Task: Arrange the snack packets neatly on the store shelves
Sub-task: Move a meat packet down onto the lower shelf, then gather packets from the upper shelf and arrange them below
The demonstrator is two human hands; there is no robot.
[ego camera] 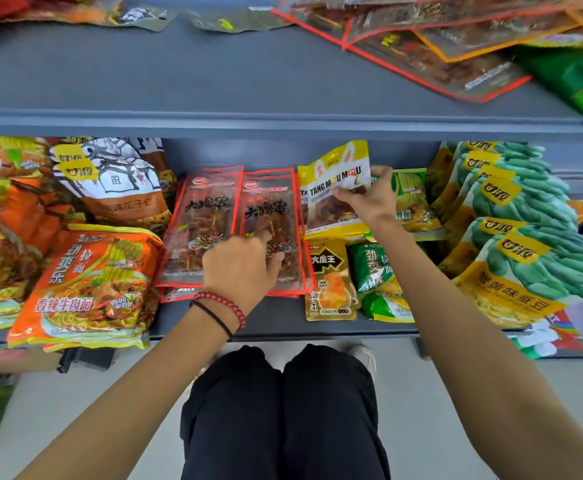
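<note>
- Nearest: my left hand (241, 268), bead bracelet on the wrist, rests on the lower end of the red-edged clear skewer packets (207, 223). Fingers are curled onto the film; can't tell if it's pinching or just pressing.
- Same depth, to the R: a small gold-yellow pouch (331, 282) and green noodle packs (375, 271) lie flat at the front of the grey lower shelf (283, 320).
- Skewer packets: two piles side by side, long axis front-to-back, fairly square w/ each other.
- Further in: my right hand (369, 199) pinches the yellow-and-white "TANG MOU MOU" packet (335, 181), thumb on the face, fingers round its R edge. It's tipped up, top end toward the shelf back, not flat yet.
- Key relation: it hangs right over a pile of matching yellow packets (303, 194), just R of the skewer piles. Long axis runs front-to-back, so I reckon it only needs lowering and squaring up. The right hand is on it; the left is off to the L.
- Looks: glossy thin pouch, rabbit-ear print on top, clear window showing brown snack. Prob. slippery and bendy.
- Farthest: grey upper shelf (248, 81) w/ loose red-edged packets (439, 60) lying at angles.
</note>
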